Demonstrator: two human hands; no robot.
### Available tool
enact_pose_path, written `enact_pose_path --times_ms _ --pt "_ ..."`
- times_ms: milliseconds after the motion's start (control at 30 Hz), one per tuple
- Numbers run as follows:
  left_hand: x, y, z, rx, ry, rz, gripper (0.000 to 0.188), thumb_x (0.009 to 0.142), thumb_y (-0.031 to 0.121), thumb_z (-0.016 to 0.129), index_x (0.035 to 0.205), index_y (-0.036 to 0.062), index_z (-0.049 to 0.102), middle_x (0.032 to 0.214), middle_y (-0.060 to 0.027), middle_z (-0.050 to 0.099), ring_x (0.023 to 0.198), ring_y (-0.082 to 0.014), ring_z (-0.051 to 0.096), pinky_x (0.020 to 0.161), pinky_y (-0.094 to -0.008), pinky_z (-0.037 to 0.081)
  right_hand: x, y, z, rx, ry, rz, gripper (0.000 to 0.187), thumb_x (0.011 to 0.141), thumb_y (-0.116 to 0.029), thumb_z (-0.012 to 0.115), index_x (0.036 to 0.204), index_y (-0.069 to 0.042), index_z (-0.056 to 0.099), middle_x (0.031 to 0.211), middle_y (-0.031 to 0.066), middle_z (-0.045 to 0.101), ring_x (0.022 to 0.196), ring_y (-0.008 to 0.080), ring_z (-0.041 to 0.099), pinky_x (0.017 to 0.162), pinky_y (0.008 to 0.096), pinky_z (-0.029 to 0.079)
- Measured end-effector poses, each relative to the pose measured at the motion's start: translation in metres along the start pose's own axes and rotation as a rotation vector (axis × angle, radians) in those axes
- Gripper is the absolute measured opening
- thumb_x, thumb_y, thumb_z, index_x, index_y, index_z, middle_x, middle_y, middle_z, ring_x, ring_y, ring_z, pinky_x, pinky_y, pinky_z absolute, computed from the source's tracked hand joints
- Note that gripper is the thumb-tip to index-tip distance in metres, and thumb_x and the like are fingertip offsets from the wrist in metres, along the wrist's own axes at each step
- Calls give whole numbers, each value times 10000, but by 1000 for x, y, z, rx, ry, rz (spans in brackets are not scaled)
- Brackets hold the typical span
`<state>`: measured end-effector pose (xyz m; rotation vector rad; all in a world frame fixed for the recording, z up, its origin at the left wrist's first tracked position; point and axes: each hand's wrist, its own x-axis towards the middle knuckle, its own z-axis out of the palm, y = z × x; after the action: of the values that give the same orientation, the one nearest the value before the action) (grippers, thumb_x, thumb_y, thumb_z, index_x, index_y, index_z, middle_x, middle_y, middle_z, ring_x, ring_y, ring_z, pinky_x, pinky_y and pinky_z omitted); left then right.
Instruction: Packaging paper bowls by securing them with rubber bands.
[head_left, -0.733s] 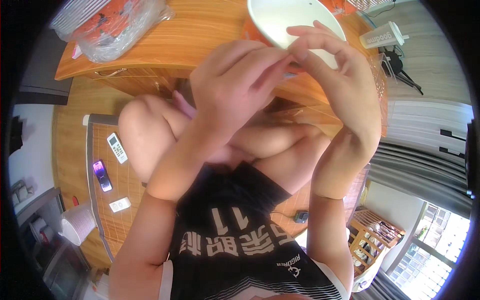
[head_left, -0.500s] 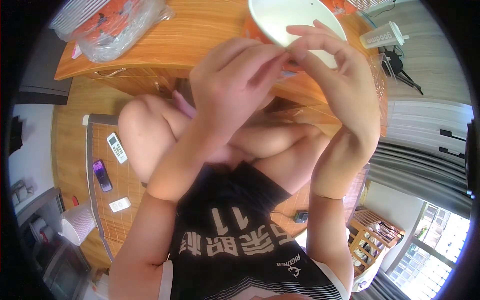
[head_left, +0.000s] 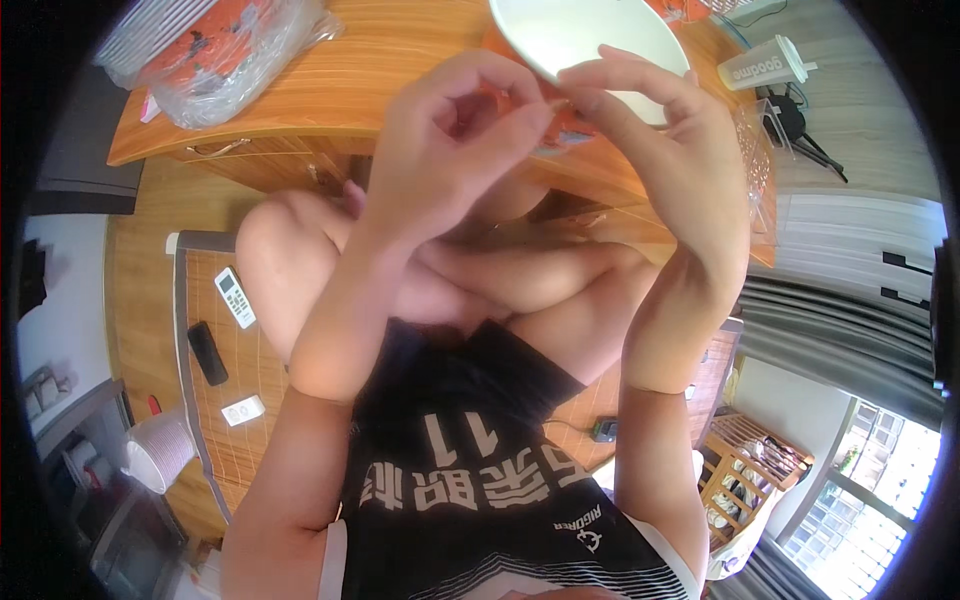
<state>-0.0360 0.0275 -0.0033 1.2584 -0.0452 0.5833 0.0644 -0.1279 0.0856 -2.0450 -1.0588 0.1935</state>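
Note:
Both hands are raised over my crossed legs, in front of a large paper bucket (head_left: 585, 35), white inside and orange outside. My left hand (head_left: 445, 150) is curled, with its thumb and index fingertips drawn together. Close by, my right hand (head_left: 665, 135) pinches with thumb and index finger while its other fingers bend loosely. The two pinches are a small gap apart, near the bucket's front wall. Anything between the fingertips is too small to make out.
The bucket stands on a wooden desk (head_left: 400, 40). A plastic bag (head_left: 225, 75) of stacked orange-and-white buckets lies at its left. Rightward are a lidded cup (head_left: 765, 62) and a black router (head_left: 785, 120). A remote (head_left: 236, 298) and a phone (head_left: 207, 353) lie beside my leg.
My hands have parted slightly. The left hand has turned and shifted a little left, its fingers curling more openly, while the right stays nearly in place. The phone's screen has gone dark.

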Motion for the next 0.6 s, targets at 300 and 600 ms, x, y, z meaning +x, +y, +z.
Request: enact_pose_path --times_ms 300,600 --pt "7 4 -21 -302 -209 -258 121 951 99 676 1045 29 647 972 21 640 932 -41 591 819 -188 467 -2 -3 0 -36 5 -19 158 890 -49 723 1041 -15 754 988 45 746 1077 155 649 943 293 494" --pt "7 16 -13 -200 -169 -203 104 946 130 675 1019 60 651 956 38 644 830 -19 547 704 -174 403 1 1 8 -523 170 -573 204 729 -69 797 922 -127 766 968 -9 728 1186 244 639 1157 540 259"
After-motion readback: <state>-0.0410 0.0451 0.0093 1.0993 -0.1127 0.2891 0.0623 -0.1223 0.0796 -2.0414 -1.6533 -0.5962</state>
